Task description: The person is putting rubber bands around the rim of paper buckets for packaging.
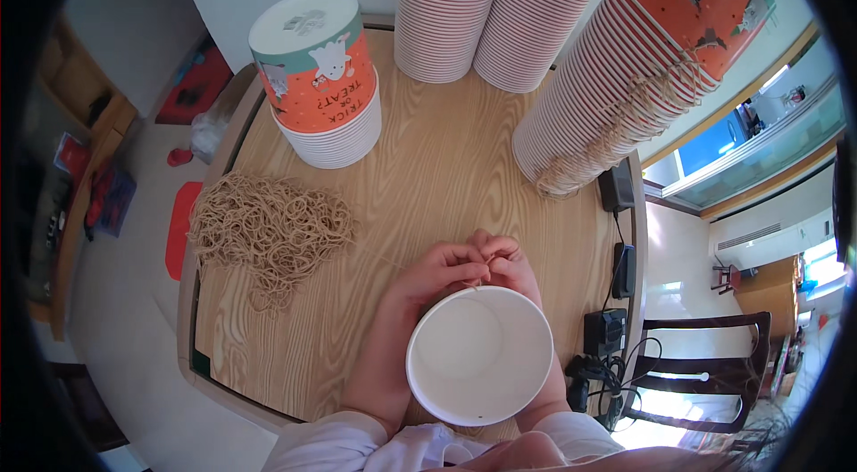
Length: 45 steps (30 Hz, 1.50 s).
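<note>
A white paper bucket (pixel 518 365) stands mouth up close to my body, between my forearms. At its far rim my left hand (pixel 444 268) and my right hand (pixel 507 263) meet, fingertips pinched together. Between them is a short bit of thin brown twine (pixel 478 285), mostly hidden by the fingers. To the left of my hands lies a loose, tangled heap of the same kind of twine (pixel 268 226). A faint strand seems to run from the heap toward my left hand.
An upside-down stack of orange-and-green printed buckets (pixel 321 92) stands at the far left. Tall stacks of white-rimmed buckets (pixel 451 8) rise at the back. Another stack (pixel 616 70), hung with twine loops, leans at right. Black power adapters (pixel 605 332) and cables line the right table edge.
</note>
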Motion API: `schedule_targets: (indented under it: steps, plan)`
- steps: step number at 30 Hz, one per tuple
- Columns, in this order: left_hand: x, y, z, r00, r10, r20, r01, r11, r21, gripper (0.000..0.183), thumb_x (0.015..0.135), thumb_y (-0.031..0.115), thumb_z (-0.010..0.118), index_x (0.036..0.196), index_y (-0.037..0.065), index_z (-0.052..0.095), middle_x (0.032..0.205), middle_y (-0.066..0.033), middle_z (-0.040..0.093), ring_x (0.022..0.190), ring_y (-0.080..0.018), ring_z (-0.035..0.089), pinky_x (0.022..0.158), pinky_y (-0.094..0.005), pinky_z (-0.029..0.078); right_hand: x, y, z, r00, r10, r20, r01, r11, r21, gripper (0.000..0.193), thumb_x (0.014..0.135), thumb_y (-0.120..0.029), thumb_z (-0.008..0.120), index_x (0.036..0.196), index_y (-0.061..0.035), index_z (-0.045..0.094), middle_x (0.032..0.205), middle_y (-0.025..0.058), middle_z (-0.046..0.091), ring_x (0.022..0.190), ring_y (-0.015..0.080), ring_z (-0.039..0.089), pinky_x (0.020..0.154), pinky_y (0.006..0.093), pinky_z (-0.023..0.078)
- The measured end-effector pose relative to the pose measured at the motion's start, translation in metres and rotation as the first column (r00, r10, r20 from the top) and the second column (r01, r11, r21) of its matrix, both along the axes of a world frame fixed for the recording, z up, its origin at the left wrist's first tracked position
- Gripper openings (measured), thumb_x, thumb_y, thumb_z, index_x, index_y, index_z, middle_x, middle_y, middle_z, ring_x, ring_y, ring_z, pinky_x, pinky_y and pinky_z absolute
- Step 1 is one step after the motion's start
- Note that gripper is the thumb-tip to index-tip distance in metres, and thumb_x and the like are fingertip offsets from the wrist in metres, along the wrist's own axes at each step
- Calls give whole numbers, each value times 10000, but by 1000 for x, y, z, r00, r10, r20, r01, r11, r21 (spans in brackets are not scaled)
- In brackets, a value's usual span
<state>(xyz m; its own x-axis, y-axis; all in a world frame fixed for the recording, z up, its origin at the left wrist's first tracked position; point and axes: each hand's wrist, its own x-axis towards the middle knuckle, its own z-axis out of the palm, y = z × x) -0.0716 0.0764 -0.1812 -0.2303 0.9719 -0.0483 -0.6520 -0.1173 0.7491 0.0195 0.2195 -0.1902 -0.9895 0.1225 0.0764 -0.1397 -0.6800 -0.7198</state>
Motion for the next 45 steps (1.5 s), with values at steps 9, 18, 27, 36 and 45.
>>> schedule_targets:
  steps: [9, 18, 27, 36, 45]
  plan:
    - [3, 1, 6, 999, 24, -38, -24, 1000, -15, 120, 901, 131, 614, 846, 28, 639, 731, 23, 580, 643, -37, 509, 585, -178, 399, -2, -2, 1, 998, 12, -60, -13, 1000, -16, 235, 791, -215, 731, 706, -81, 557, 712, 3, 482, 723, 139, 469, 623, 264, 408]
    - [-14, -15, -16, 930, 58, 364, -295, 708, 641, 119, 838, 19, 630, 859, 68, 523, 858, -108, 602, 619, -113, 537, 524, -201, 391, -5, 0, 0, 986, -4, -169, -22, 989, -149, 310, 797, -249, 733, 690, -109, 478, 682, -26, 380, 672, 118, 354, 596, 272, 311]
    - [-10, -11, -10, 974, 187, 130, -221, 914, 340, 139, 801, -40, 634, 872, 50, 555, 993, -124, 588, 834, -152, 597, 685, -243, 465, 1, -9, 3, 999, -35, -18, 33, 994, -100, 224, 779, -233, 733, 750, -81, 572, 726, 17, 467, 724, 154, 434, 661, 291, 341]
    - [-12, -15, -4, 988, 151, 34, -151, 891, 427, 117, 780, 8, 691, 852, 49, 608, 883, -22, 600, 851, -125, 582, 801, -260, 445, -1, -7, 2, 990, -29, -137, 12, 992, -122, 236, 821, -243, 711, 764, -87, 543, 689, -16, 393, 669, 126, 395, 601, 263, 353]
    - [-9, -16, 11, 997, 71, 7, -72, 989, 126, 106, 799, -36, 641, 858, 44, 603, 899, -37, 591, 861, -147, 571, 788, -279, 457, -2, -1, 0, 996, -56, 65, 61, 995, -80, 90, 849, -84, 626, 803, -51, 556, 735, 29, 496, 671, 130, 461, 625, 253, 374]
